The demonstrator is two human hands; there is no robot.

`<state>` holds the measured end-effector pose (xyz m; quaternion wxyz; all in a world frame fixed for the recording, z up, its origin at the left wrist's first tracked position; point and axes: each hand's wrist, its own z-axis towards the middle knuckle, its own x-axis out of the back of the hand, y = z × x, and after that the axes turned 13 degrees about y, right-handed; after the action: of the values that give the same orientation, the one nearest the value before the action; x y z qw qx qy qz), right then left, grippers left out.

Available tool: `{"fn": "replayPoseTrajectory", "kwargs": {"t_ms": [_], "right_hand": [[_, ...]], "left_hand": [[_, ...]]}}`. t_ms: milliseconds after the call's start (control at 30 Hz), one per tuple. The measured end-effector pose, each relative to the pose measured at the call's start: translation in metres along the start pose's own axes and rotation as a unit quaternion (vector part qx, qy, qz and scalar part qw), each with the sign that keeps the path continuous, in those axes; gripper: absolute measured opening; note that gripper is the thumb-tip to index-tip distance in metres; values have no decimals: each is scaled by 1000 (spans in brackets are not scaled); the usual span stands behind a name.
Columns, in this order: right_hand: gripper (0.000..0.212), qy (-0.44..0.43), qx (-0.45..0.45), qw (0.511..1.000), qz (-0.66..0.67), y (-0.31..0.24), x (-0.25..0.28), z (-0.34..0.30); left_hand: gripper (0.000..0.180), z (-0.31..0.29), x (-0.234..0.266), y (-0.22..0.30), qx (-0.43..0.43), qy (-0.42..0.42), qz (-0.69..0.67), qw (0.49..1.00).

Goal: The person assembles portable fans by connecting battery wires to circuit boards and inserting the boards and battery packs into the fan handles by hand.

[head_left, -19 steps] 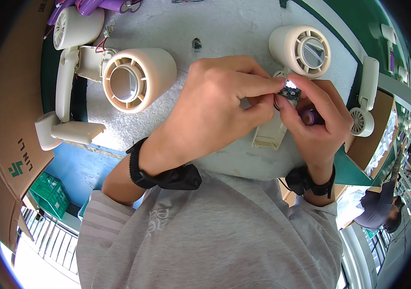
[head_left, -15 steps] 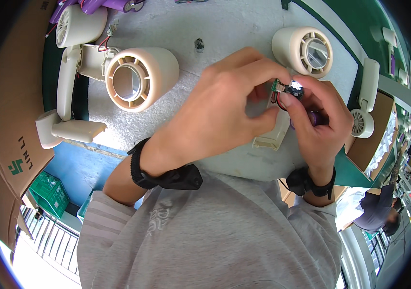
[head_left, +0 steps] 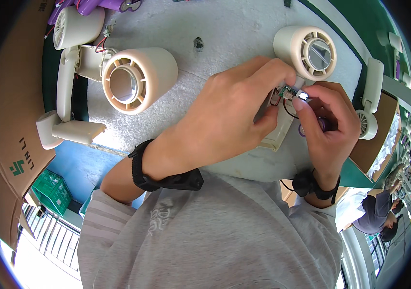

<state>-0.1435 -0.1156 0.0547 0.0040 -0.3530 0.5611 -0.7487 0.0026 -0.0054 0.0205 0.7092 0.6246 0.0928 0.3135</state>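
Pale worktop (head_left: 234, 29) at right: the wired circuit board (head_left: 289, 93), apparently not yet housed, is pinched by the right hand (head_left: 333, 113) over a cream fan-handle shell (head_left: 273, 139), battery cell (head_left: 322, 125) against its palm, the left hand's (head_left: 234, 106) fingers parted alongside.

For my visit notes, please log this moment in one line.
Right hand: pinching small green circuit board | left hand: open beside it | beyond hands: cream cylindrical plastic housing

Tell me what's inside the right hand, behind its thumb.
Part of a purple cylinder shows inside the right hand; the hand covers the rest, so its full shape can't be seen.
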Motion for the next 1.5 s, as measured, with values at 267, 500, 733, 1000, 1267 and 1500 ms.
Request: {"fn": "replayPoseTrajectory", "kwargs": {"t_ms": [267,500,733,1000,1267,1500], "right_hand": [[25,-34,82,996,-28,7,4,4],[25,-37,225,971,-65,13,2,7],[25,-4,181,981,-64,5,-3,3],[24,6,237,968,-81,7,-4,3],[24,-4,246,964,-103,6,-3,5],[24,1,72,990,-125,2,5,3]], "left_hand": [[43,1,2,1,19,-11,-9,1000],[39,1,-2,4,50,-2,6,999],[35,3,-6,7,65,19,10,998],[33,2,-8,5,58,32,5,998],[34,4,1,1,86,-1,-97,992],[39,7,2,-6,-47,-21,-34,998]]}}
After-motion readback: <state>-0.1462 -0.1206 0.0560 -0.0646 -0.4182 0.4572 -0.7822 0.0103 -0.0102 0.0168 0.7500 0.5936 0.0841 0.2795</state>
